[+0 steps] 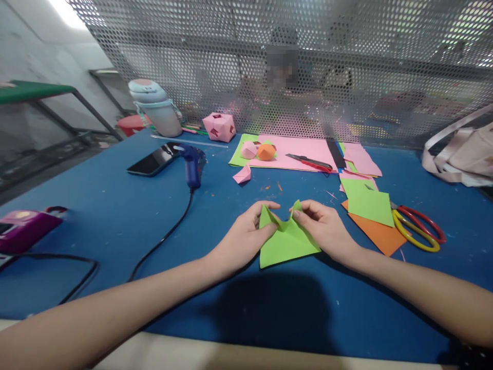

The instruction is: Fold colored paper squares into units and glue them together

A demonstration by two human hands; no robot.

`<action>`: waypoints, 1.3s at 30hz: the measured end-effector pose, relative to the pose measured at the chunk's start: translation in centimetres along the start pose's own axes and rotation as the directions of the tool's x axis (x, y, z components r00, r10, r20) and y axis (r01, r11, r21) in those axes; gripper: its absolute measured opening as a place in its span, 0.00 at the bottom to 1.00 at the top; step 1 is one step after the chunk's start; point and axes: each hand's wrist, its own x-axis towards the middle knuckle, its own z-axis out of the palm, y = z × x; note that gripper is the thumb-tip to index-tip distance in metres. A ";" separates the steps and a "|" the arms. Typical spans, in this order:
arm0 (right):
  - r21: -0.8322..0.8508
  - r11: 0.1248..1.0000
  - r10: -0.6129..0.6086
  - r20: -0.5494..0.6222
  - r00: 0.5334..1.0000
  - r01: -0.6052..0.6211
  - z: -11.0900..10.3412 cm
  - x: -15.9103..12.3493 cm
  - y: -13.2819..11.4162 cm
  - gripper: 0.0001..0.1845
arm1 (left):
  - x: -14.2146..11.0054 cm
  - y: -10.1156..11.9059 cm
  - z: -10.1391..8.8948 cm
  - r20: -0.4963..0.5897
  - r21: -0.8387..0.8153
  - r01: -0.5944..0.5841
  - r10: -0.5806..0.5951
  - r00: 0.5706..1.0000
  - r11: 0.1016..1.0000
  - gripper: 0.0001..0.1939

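Observation:
A square of green paper [288, 244], creased and partly folded, is held between my two hands just above the blue table. My left hand [250, 231] pinches its left upper part, thumb in front and fingers behind. On the other side, my right hand [323, 226] grips the upper right corner between thumb and fingers. The paper's top edge dips between the hands, and its lower edge hangs towards me. Beyond the hands lies a small folded pink paper piece [242, 175]. Right of my right hand are a flat green sheet [370, 206] and an orange sheet [379, 236].
Scissors [419, 228] lie at right. A red cutter knife [310, 163] rests on pink sheets [277, 149] near folded paper shapes. A blue glue gun [191, 167], its cord, a phone [154, 159], a tumbler [157, 110] and a pink paper ball [219, 127] stand left. Perforated metal mesh [215, 61] borders the back.

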 end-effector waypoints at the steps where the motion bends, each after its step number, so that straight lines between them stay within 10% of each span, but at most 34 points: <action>1: -0.024 0.999 -0.028 0.003 1.000 0.028 0.0 0.0 -0.1 0.09 | 0.0 0.0 0.0 0.009 0.013 -0.007 0.007 1.000 1.000 0.17; 13: 0.008 0.999 -0.032 0.028 0.999 0.032 0.2 -0.3 -0.5 0.10 | -0.7 1.2 0.2 0.097 0.313 -0.098 0.070 0.993 0.945 0.13; 39: 0.047 0.997 0.045 0.145 0.988 -0.053 0.1 -0.2 -0.4 0.16 | -0.7 1.6 0.6 0.080 0.235 -0.027 0.008 0.997 0.972 0.09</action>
